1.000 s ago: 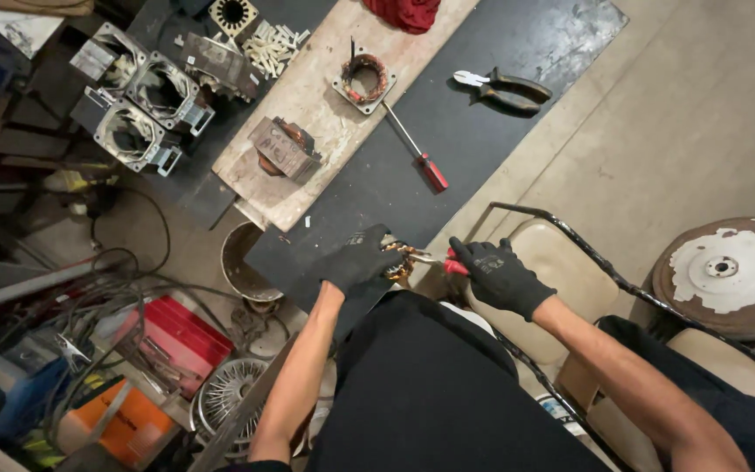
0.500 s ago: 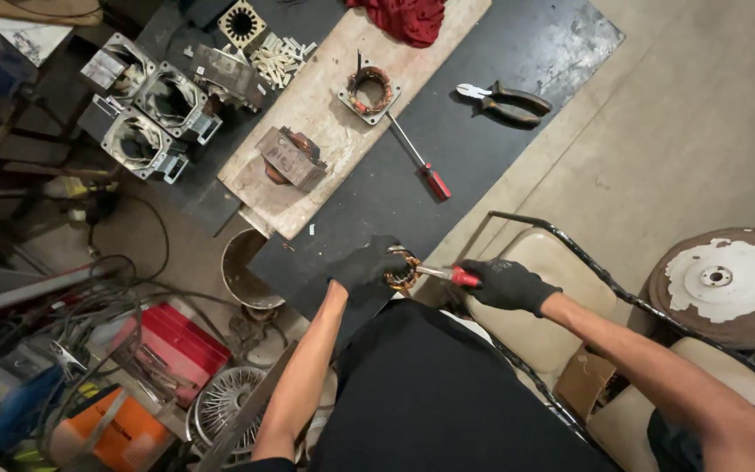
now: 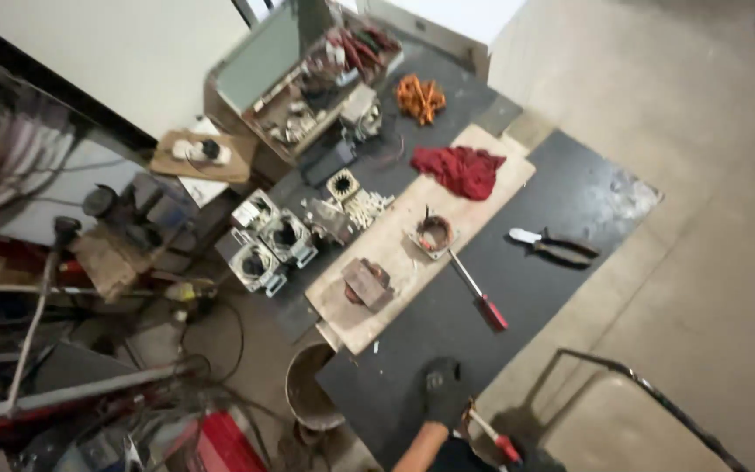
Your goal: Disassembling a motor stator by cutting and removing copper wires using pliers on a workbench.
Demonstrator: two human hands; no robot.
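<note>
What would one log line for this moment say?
left hand: gloved, resting on black mat | right hand: mostly out of frame | red-handled tool: beside left hand | screwdriver, pliers: lying on mat

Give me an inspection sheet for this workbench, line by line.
Surface: black mat with a wooden board laid across it.
Job's things: left hand, gloved, rests on the mat; a red-handled tool lies beside it at the frame's bottom edge.
Clutter: red-handled screwdriver, pliers, red rag, wound coil part and metal block on the board, metal housings at the mat's edge.
Hands: left in view, palm down; right barely visible, cut off by the frame edge.
Cables: tangle on the floor, lower left.
Surroundings: concrete floor, bucket, metal frame.
</note>
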